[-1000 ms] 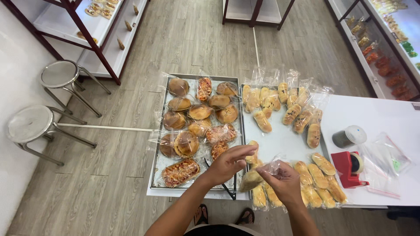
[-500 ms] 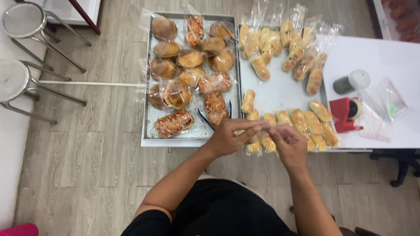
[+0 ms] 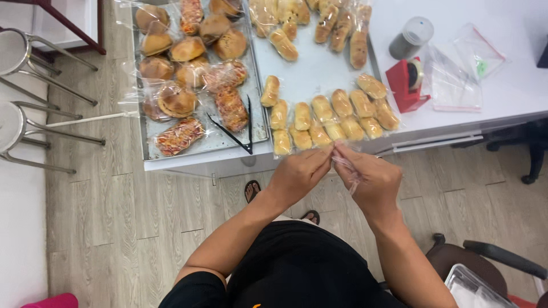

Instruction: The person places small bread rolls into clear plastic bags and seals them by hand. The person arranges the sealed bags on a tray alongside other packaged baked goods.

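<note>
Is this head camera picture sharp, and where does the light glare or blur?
Head view: even indoor light; soft glare on the clear plastic bags around the baked buns; left hand and right hand fairly sharp, the thin clear wrapper between them slightly blurred; edges bend slightly.

- Golden-brown bread rolls [image 3: 342, 104] in clear wrappers
- White tabletop [image 3: 502, 85]
- Silver metal tray [image 3: 197, 149]
- Black tongs [image 3: 242, 134]
- Red tape dispenser [image 3: 406, 85]
- Pale grey wood-grain floor [image 3: 114, 217]
- Black shirt [image 3: 308, 268]
</note>
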